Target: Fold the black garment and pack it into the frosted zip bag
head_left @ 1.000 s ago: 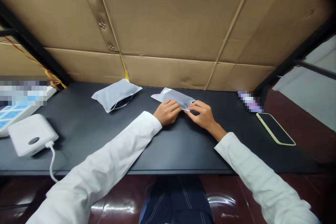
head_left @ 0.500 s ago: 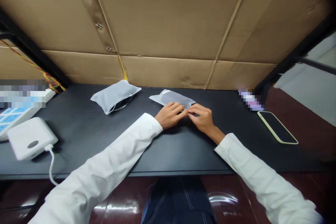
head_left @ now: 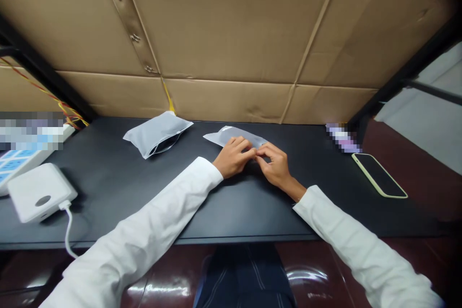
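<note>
The bag (head_left: 236,133) lies toward the back of the table (head_left: 220,216), about midway along it, under the person's two hands. It is a frosted, see-through plastic bag, pale grey because the black of the table shows through it. It looks thin and nearly flat, with a bright glint along its fold on the side toward the table's back edge and a pointed corner reaching toward the table's left end. Its side facing the table's front edge is mostly covered by fingers, so the opening there cannot be made out. The left hand (head_left: 234,158) is curled over that side, fingers bent and nearly closed, gripping the bag; the right hand (head_left: 276,164) has thumb and forefinger pinched together on the corner toward the table's right end, the fingertips of both hands meeting. Exactly what sits between those tips is too small to tell. A second bag (head_left: 156,131) rests nearer the table's left end, by its back edge: same frosted plastic, but fuller, its mouth gaping to show a dark inside between pale lips. At the table's left end are a white box (head_left: 41,192) with a cable (head_left: 68,233) plugged in and a power strip (head_left: 19,161), partly blurred. A phone (head_left: 380,175) in a light green case lies at the table's right end.
</note>
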`<state>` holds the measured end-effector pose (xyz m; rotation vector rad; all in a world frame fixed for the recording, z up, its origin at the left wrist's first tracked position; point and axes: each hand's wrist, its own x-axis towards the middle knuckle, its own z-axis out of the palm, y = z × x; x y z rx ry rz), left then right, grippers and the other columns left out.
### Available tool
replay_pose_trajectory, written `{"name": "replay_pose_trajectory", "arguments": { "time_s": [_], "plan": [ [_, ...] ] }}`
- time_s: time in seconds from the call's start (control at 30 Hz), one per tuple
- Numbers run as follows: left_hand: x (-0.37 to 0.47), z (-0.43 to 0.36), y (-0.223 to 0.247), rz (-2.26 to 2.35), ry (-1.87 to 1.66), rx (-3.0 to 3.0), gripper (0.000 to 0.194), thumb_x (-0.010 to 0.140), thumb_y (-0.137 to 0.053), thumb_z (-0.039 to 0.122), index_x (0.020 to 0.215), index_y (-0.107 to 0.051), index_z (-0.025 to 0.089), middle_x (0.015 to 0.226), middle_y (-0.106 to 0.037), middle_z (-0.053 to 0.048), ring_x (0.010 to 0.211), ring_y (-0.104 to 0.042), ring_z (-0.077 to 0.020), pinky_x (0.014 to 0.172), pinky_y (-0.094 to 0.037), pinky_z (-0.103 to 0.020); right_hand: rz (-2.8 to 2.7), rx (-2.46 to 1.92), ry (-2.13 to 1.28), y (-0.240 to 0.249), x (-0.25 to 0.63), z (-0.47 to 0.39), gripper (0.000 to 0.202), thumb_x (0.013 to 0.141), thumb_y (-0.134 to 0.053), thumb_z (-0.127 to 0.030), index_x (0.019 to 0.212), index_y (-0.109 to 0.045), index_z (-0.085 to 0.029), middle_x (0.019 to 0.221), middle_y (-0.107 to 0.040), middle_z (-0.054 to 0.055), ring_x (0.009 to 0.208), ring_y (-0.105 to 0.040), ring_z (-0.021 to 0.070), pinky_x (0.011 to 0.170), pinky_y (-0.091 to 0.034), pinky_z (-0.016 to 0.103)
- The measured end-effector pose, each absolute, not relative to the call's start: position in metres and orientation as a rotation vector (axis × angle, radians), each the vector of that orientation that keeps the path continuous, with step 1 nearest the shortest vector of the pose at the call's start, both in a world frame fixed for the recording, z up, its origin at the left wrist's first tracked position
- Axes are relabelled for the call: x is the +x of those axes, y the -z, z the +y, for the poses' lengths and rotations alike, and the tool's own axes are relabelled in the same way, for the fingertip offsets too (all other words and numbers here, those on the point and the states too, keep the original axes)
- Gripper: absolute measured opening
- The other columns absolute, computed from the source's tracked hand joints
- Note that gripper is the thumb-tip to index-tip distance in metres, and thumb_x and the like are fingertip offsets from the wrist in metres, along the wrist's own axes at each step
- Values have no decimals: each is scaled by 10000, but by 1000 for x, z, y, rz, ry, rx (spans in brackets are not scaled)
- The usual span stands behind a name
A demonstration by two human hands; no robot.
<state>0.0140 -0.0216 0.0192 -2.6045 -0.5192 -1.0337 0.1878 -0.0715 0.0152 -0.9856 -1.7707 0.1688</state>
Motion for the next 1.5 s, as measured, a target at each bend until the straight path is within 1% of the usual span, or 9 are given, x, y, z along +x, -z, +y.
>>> {"name": "replay_pose_trajectory", "arguments": {
  "time_s": [0.2, 0.6, 0.83, 0.9, 1.0, 1.07, 1.13, 1.33, 1.5],
  "plan": [
    [0, -7, -17, -555, 1017, -2650, 164, 976, -456, 217, 920, -606, 183, 948, -614, -75, 888, -484, -200, 787, -372, -351, -1689, -1017, -312, -22, 196, -71, 95, 855, -658, -247, 784, -708, -211, 768, -650, 22, 708, -616, 151, 631, -543, 286],
    [-64, 51, -19, -694, 801, -2368, 215, 948, -426, 134, 957, -626, 214, 994, -627, -89, 920, -517, -227, 814, -380, -386, -1350, -1049, -328, -13, 254, -31, 178, 782, -737, -383, 745, -692, -214, 794, -631, 18, 693, -658, 177, 711, -600, 370],
    [-62, 46, -12, -751, 781, -2568, 231, 995, -403, 257, 903, -599, 178, 949, -637, -105, 843, -545, -210, 694, -412, -336, -1626, -1186, -283, 1, 273, -22, 179, 825, -687, -384, 827, -740, -214, 864, -691, 41, 809, -663, 187, 731, -569, 337],
    [-65, 47, -10, -792, 782, -2672, 254, 996, -416, 336, 916, -599, 178, 986, -637, -104, 889, -567, -206, 741, -448, -330, -1776, -1200, -249, 2, 285, -19, 203, 855, -652, -383, 928, -754, -223, 970, -717, 58, 891, -673, 199, 786, -567, 356],
    [-77, 52, -6, -961, 840, -2770, 397, 921, -524, 529, 1078, -588, 170, 1194, -609, -133, 1089, -564, -250, 899, -480, -383, -1980, -1297, -180, 5, 317, -14, 377, 872, -629, -393, 1216, -671, -245, 1268, -658, 79, 1184, -602, 247, 1028, -479, 445],
    [-90, 58, -4, -1115, 842, -2790, 575, 855, -561, 631, 1198, -563, 170, 1347, -544, -150, 1237, -504, -300, 1013, -445, -453, -1982, -1515, -62, 9, 343, -11, 485, 888, -598, -432, 1338, -584, -252, 1403, -564, 90, 1308, -510, 288, 1125, -371, 515],
    [-102, 63, -1, -1257, 769, -2823, 648, 846, -524, 682, 1244, -565, 171, 1404, -515, -150, 1304, -466, -325, 1090, -390, -500, -1943, -1717, -23, 16, 366, -9, 520, 921, -525, -472, 1378, -549, -227, 1450, -511, 116, 1343, -472, 315, 1133, -354, 531],
    [-111, 67, 4, -1405, 604, -2872, 740, 864, -426, 732, 1305, -555, 153, 1448, -488, -150, 1364, -422, -320, 1163, -317, -503, -2046, -1825, 16, 32, 384, -5, 543, 975, -370, -514, 1397, -531, -213, 1488, -466, 117, 1402, -395, 301, 1156, -334, 495],
    [-104, 64, 6, -1398, 596, -2825, 609, 914, -453, 610, 1299, -557, 150, 1449, -482, -147, 1367, -407, -318, 1154, -322, -511, -2127, -1838, 117, 33, 378, -4, 568, 998, -302, -463, 1429, -487, -143, 1497, -439, 168, 1408, -381, 321, 1164, -311, 497]
  ]
}}
